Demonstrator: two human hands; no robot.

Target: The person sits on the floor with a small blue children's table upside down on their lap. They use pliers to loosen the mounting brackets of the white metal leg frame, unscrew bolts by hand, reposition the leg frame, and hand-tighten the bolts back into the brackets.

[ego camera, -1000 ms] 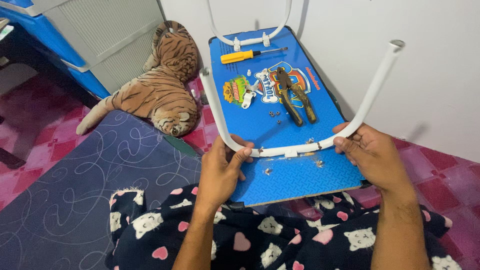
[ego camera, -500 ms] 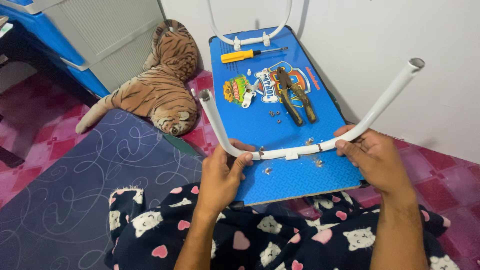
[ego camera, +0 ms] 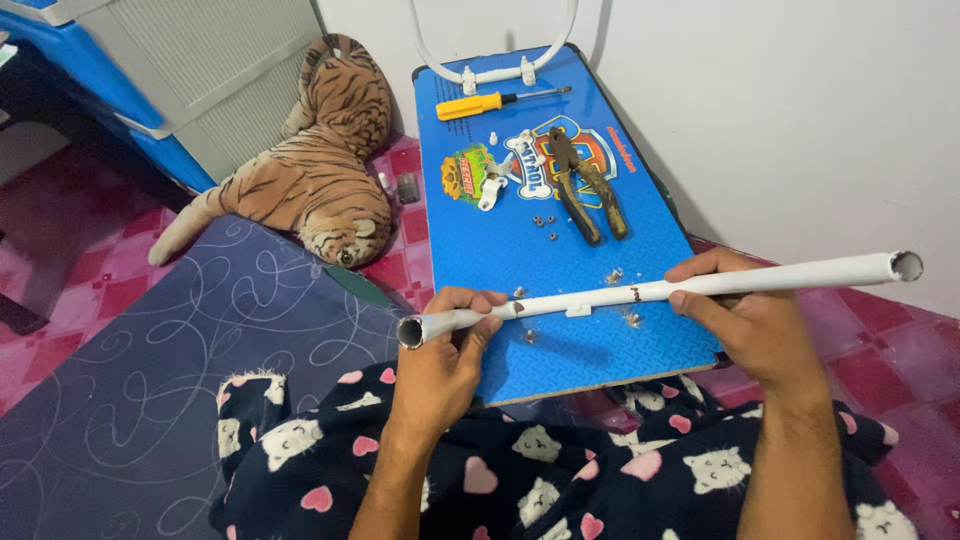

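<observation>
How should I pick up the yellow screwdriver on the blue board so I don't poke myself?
Grab the yellow screwdriver by its thick yellow handle, coming down from above. It lies flat near the far end of the blue board, handle towards the left and thin metal shaft pointing right. The handle looks fat and easy to wrap fingers around, and nothing sits right against it.

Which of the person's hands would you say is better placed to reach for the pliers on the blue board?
Probably the right hand: it grips the white tube just below the pliers, while the left hand sits at the blue board's left edge.
</observation>
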